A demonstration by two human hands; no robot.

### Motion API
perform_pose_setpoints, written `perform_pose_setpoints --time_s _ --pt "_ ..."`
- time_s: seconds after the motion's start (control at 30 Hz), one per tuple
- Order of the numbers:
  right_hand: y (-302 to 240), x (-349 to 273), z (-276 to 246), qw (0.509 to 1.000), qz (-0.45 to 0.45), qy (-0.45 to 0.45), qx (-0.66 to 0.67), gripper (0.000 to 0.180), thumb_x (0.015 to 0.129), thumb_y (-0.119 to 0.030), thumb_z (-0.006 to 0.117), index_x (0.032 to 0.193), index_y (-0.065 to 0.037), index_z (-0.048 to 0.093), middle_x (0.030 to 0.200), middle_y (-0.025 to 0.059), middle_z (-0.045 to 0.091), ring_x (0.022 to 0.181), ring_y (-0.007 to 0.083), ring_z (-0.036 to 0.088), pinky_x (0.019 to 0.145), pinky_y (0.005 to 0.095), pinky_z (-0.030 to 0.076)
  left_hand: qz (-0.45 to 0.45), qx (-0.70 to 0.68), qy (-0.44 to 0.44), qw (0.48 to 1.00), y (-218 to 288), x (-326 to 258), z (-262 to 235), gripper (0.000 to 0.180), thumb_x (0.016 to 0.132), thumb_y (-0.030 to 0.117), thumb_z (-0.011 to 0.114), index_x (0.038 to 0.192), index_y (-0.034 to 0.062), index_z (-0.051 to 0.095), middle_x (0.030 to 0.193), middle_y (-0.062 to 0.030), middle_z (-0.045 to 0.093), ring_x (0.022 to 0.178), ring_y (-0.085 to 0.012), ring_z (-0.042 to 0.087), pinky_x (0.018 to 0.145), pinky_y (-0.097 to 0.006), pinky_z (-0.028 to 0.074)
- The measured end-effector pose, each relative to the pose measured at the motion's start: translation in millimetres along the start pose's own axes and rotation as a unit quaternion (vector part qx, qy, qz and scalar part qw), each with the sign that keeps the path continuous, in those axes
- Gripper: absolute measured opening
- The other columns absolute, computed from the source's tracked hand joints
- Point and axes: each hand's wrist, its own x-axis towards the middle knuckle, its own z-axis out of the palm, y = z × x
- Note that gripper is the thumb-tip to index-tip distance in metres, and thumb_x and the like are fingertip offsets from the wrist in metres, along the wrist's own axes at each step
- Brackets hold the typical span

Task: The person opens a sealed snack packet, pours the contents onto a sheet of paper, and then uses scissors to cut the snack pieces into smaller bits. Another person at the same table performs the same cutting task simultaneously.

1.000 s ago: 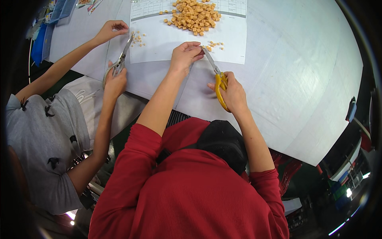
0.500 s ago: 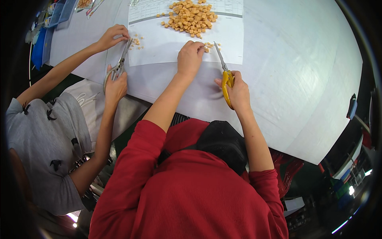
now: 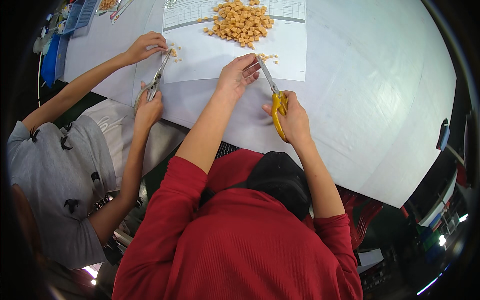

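My right hand (image 3: 294,119) grips yellow-handled scissors (image 3: 274,95), blades pointing away toward the bottom edge of a white paper sheet (image 3: 210,55). My left hand (image 3: 239,76) rests on the sheet with its fingertips gathered at the blade tips; anything between them is too small to see. A pile of small orange cubes (image 3: 242,22) lies on the far part of the sheet. A few loose bits (image 3: 270,57) lie by the blades.
On my left a person in a grey shirt (image 3: 60,170) works silver scissors (image 3: 156,80) at a few orange bits (image 3: 175,52), one hand on the handles (image 3: 149,107), the other (image 3: 147,44) at the tips. A blue basket (image 3: 80,12) sits far left. The white table's edge (image 3: 350,180) runs diagonally to the right.
My right hand and the scissors shifted slightly right, the blades swinging a little. The other person's far hand moved down to their scissors' tip. The pile slid up in view.
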Motion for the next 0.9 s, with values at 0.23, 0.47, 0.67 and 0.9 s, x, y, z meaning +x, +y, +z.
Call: perform_pose_setpoints --time_s 0.23,0.47,0.67,0.9 --pt "-1.1 2.6 1.2 1.0 -0.002 0.001 -0.01 0.066 0.078 -0.048 0.072 0.115 0.001 0.047 0.094 0.0228 0.065 0.086 0.0359 0.065 0.074 0.0403 0.05 -0.062 -0.092 -0.007 0.994 -9.1 4.7 -0.6 0.02 0.086 0.015 0.067 0.103 0.0064 0.061 0.103 -0.0055 0.061 0.094 -0.0184 0.056 0.078 -0.032 0.049" --pt "15.2 12.4 7.3 1.0 0.024 0.008 0.008 0.067 0.077 -0.051 0.071 0.112 0.002 0.05 0.088 0.0216 0.066 0.082 0.0387 0.065 0.071 0.0438 0.051 0.129 0.202 0.061 0.969 -11.8 4.8 -3.5 0.023 0.085 0.017 0.068 0.103 0.0038 0.065 0.098 -0.0062 0.065 0.084 -0.0176 0.062 0.071 -0.03 0.051" --pt "16.0 15.2 -2.0 0.997 0.076 -0.003 0.01 0.066 0.077 -0.052 0.071 0.111 0.002 0.051 0.088 0.0225 0.066 0.081 0.0378 0.065 0.07 0.0425 0.051 0.365 0.493 0.068 0.787 -18.3 2.7 -4.3 0.011 0.079 0.012 0.069 0.087 0.0041 0.069 0.077 -0.0084 0.068 0.066 -0.0193 0.064 0.066 -0.032 0.051" --pt "11.5 8.1 -4.0 0.997 0.067 0.015 0.038 0.067 0.078 -0.049 0.072 0.115 0.003 0.051 0.086 0.0202 0.066 0.079 0.0297 0.066 0.072 0.0363 0.05 0.412 0.534 0.054 0.737 -22.1 9.9 1.0 0.01 0.08 0.012 0.068 0.087 0.0045 0.068 0.08 -0.0084 0.068 0.071 -0.0185 0.065 0.065 -0.032 0.051"
